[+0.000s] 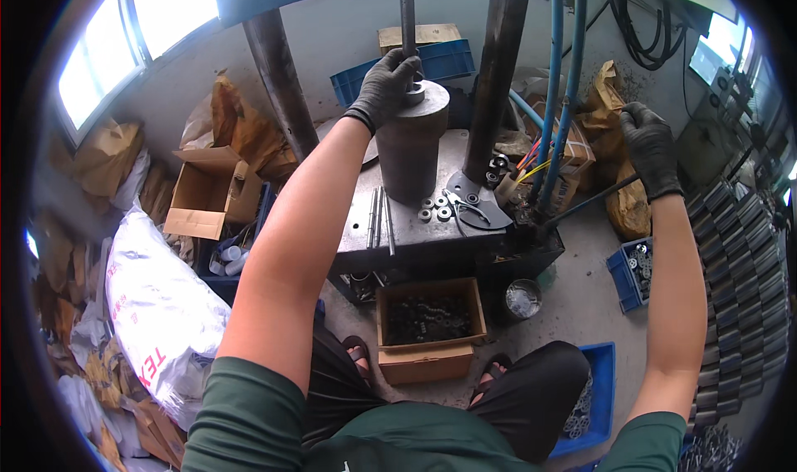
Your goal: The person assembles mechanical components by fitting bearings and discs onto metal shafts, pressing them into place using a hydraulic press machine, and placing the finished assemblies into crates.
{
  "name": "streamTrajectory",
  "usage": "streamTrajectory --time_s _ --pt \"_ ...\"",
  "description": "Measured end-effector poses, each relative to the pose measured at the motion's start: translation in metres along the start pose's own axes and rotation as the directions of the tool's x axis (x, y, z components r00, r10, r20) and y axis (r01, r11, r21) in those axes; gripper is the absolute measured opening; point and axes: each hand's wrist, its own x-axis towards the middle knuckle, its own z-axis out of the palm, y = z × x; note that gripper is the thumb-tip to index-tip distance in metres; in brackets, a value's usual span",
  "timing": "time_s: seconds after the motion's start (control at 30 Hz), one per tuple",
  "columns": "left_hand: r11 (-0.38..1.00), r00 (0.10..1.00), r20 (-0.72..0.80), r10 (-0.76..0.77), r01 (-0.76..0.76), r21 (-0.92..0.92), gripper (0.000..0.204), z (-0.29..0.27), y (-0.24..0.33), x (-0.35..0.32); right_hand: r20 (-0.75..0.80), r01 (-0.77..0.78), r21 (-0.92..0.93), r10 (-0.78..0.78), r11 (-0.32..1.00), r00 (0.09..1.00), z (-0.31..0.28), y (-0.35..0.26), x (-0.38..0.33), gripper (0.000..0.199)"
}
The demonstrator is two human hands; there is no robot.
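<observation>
My left hand (pixel 385 88), in a dark glove, is closed round the lower part of an upright metal rod (pixel 408 14). Under it, a small metal ring (pixel 414 96) rests on a thick steel cylinder (pixel 408 152), which stands on the press table (pixel 349 223). Out to the right, my gloved right hand (pixel 652 146) is raised with curled fingers; whether anything is in them is hidden. A dark lever bar (pixel 591 200) reaches up to its wrist. Beside the cylinder's foot lie several small bearings (pixel 427 210), pliers (pixel 467 209) and thin metal rods (pixel 376 219).
Two steel columns (pixel 281 78) flank the cylinder, with blue pipes (pixel 556 98) at the right. An open carton of dark parts (pixel 430 347) stands below the table. A white sack (pixel 162 314) is at left; stacked metal parts (pixel 739 281) and a blue bin (pixel 613 381) are at right.
</observation>
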Motion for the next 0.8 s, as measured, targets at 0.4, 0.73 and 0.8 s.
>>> streamTrajectory --time_s 0.4,0.73,0.8 --pt "0.953 0.960 -0.030 0.278 -0.272 0.135 0.026 0.019 0.035 -0.073 0.162 -0.185 -0.067 0.194 0.980 0.968 -0.017 -0.025 -0.008 0.031" --pt "0.838 0.931 0.140 -0.337 0.365 -0.405 0.055 0.057 -0.008 -0.268 0.191 -0.130 0.017 0.124 0.991 0.974 -0.028 -0.015 -0.032 0.028" --pt "0.771 0.845 0.052 -0.531 0.509 -0.383 0.055 0.062 -0.029 -0.290 0.203 -0.119 0.015 0.114 0.993 0.973 -0.029 -0.013 -0.042 0.026"
